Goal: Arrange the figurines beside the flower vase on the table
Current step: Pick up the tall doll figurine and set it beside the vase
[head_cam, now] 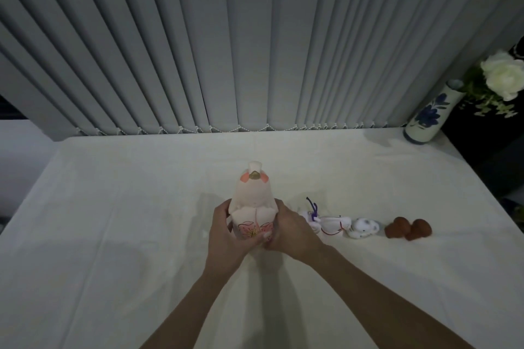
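Pale pink figurine (253, 201) clasped in both hands at frame centre

Left hand (226, 238) and right hand (292, 232) close around its lower body, long axis upright, head tilted away. Just right of the grip lie a white figurine with purple cord (326, 221), a spotted one (364, 227) and brown ones (408, 228) on the white table (113, 207). Flower vase (431, 113) stands upper right, well apart; right hand is nearer

Looks like a home room, dim light. Table (113, 207) under a white cloth. Grey vertical blinds (226, 51) with bead chain span 10 to 1 o'clock. Blue-floral ceramic vase (431, 113) with a white rose (502, 73) at 2 o'clock. Decorative figurines (365, 228) on the cloth.
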The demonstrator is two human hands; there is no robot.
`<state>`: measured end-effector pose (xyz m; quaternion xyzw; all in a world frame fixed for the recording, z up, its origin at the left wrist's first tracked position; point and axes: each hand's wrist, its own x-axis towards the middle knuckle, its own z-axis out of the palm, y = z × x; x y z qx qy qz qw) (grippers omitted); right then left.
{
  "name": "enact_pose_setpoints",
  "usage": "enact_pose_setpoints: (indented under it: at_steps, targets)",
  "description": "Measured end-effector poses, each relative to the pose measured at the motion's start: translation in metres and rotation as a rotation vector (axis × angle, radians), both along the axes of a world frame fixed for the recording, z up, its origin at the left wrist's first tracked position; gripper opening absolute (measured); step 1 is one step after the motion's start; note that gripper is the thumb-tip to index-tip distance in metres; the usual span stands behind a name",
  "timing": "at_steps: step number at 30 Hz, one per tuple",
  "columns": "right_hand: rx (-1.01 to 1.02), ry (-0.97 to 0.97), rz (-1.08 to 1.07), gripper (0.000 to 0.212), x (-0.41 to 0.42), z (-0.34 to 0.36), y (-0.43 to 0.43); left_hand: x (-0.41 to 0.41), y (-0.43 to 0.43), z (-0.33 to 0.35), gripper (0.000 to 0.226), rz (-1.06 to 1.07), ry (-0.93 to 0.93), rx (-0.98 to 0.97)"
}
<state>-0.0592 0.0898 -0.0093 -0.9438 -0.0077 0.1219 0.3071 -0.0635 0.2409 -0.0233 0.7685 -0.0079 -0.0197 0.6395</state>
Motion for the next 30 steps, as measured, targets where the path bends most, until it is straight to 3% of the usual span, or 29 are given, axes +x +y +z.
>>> enact_pose_setpoints:
  at_steps: [13,17,23,30]
  targets:
    - [-0.086,-0.075,0.122,0.090,-0.009,0.001,-0.003,-0.008,0.000,-0.004,0.087,0.011,-0.016,0.047]
    - [0.006,-0.126,0.071,0.095,-0.013,0.020,-0.005,-0.005,-0.003,-0.003,0.091,-0.007,-0.019,0.072]
    - [0.276,-0.045,0.023,0.111,-0.022,0.043,-0.015,-0.008,-0.001,0.001,0.092,-0.014,-0.008,0.119]
    - [0.384,0.001,-0.114,0.107,-0.060,0.017,-0.039,-0.035,0.022,-0.016,0.121,0.020,0.040,0.191]
